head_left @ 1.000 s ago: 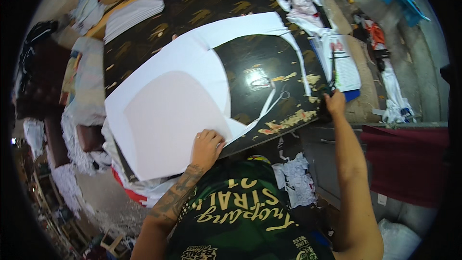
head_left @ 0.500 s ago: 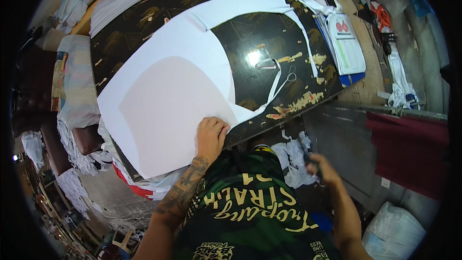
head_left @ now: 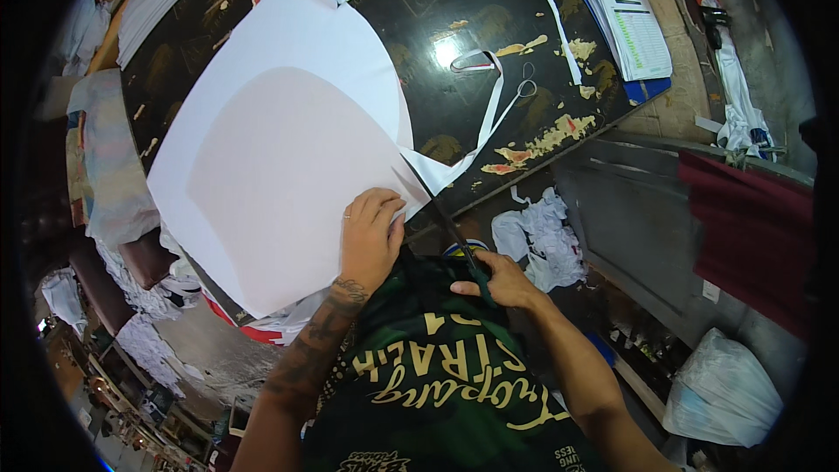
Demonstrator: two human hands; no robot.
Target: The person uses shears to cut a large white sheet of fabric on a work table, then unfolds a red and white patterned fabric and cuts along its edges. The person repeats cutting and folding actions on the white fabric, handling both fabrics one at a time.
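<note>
While resting the left hand [head_left: 373, 232] on the near right part of a pale pinkish panel [head_left: 280, 183], with fingers loosely bent, grips dark scissors [head_left: 450, 227] in the right hand [head_left: 502, 281]. Cannot tell whether pinching or only pressing the panel with the left fingers and thumb. Has the right fingers wrapped around the handles, with the blades directed up and leftward to the edge of the larger white fabric [head_left: 363, 79], just right of the left hand. Cannot make out the gap between the blades. Has panel and fabric spread flat together across the dark, gold-printed tabletop [head_left: 428, 22], reaching its near edge. To the right of the blades, has a narrow white strip [head_left: 498, 92] bent across the same surface; farther right, printed papers [head_left: 634, 26]; below the tabletop, white scraps [head_left: 551, 245].
</note>
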